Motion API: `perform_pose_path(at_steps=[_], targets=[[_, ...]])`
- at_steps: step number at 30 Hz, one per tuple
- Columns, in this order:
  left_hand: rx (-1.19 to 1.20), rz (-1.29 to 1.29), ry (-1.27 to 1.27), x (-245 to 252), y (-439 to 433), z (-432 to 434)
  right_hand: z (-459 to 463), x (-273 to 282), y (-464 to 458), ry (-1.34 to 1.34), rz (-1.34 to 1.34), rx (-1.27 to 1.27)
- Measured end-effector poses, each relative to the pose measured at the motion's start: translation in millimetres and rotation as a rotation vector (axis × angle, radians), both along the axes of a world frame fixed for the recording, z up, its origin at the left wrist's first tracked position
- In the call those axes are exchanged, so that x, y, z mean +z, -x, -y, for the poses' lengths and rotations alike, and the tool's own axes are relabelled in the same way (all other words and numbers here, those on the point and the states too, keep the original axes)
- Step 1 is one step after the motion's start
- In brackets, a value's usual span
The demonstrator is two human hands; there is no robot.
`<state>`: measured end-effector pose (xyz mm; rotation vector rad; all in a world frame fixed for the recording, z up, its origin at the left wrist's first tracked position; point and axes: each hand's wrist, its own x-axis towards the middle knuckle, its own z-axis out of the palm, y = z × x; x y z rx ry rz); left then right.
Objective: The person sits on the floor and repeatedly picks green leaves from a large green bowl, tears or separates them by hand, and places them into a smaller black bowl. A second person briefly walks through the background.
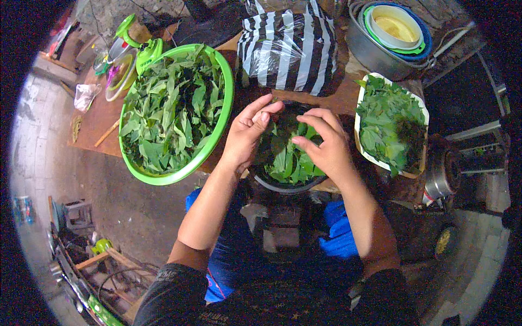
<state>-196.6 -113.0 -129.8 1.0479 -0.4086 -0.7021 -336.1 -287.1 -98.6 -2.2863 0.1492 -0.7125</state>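
Observation:
My left hand [248,130] is raised at the left side of a dark round basin [281,189], its thumb and fingers close together; whether something small is between them cannot be told. My right hand [326,140] is over the basin's right side, thumb and forefinger apart, with nothing plain between them. Green leaves [293,165] lie in the basin below both hands. To the left, a large bright green basin [227,102] is full of leaves [171,118]. On the right, a white rectangular container [358,134] holds more green leaves [383,118].
A black-and-white striped plastic bag [285,53] stands behind the dark basin. Nested bowls [393,30] sit in a metal pot [367,55] at the back right. A stick [107,133] and a small plastic bag [85,97] lie on the wooden table [91,122], left.

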Motion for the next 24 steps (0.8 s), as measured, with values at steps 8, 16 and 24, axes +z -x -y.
perform_pose_path(at_steps=[8, 16, 24], targets=[[-0.137, -0.109, 0.055, -3.9, 20.1, 13.6, -19.2, -12.8, -4.9, -0.098, -0.007, 0.005], [-0.214, 0.186, -0.155, 12.9, 7.5, 1.6, 1.0, -6.0, -1.9, -0.478, -0.103, -0.062], [-0.043, 0.395, -0.244, 4.3, -7.0, -8.3, 14.0, 2.9, 3.8, -0.298, -0.041, -0.043]])
